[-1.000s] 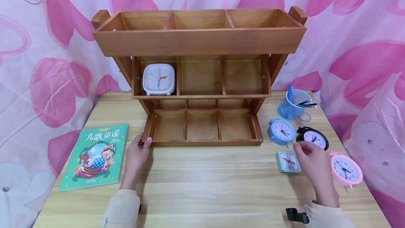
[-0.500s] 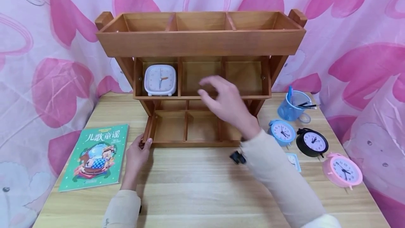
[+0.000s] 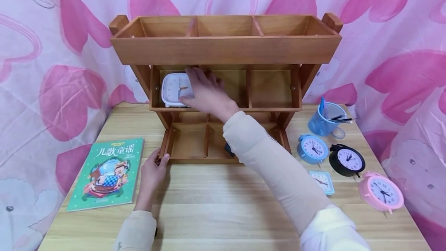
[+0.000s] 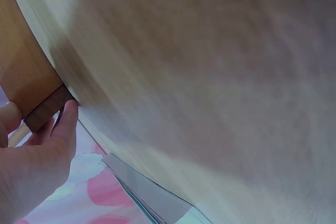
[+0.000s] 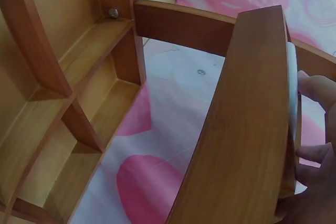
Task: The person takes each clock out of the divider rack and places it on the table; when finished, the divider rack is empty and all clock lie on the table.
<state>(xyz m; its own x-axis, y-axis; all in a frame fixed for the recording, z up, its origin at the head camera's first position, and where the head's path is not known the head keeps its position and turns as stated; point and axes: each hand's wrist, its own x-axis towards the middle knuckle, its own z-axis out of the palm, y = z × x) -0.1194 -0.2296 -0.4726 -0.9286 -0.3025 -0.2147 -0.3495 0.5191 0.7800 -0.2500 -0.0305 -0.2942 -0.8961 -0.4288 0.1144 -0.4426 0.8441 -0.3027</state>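
A white square alarm clock (image 3: 173, 88) stands in the left compartment of the middle tier of a wooden three-tier shelf (image 3: 226, 50). My right hand (image 3: 207, 93) is at the clock's right side, thumb across the lower face and fingers by the upper right edge, pinching it; the fingers partly cover the face. In the right wrist view, the white edge of the clock (image 5: 292, 87) shows just beyond the board, against the fingers. My left hand (image 3: 153, 173) grips the shelf's lower left corner, its thumb on the front; the left wrist view shows the wooden corner (image 4: 47, 109) between thumb and fingers.
At right on the table (image 3: 216, 204) are a blue alarm clock (image 3: 313, 149), a black one (image 3: 347, 160), a pink one (image 3: 381, 193) and a small light-blue square clock (image 3: 322, 182). A blue pen cup (image 3: 322, 121) stands behind them. A green book (image 3: 108, 173) lies at left.
My right hand has moved from above the clocks at right, across the shelf front, to the white clock. The left hand keeps its grip on the shelf corner.
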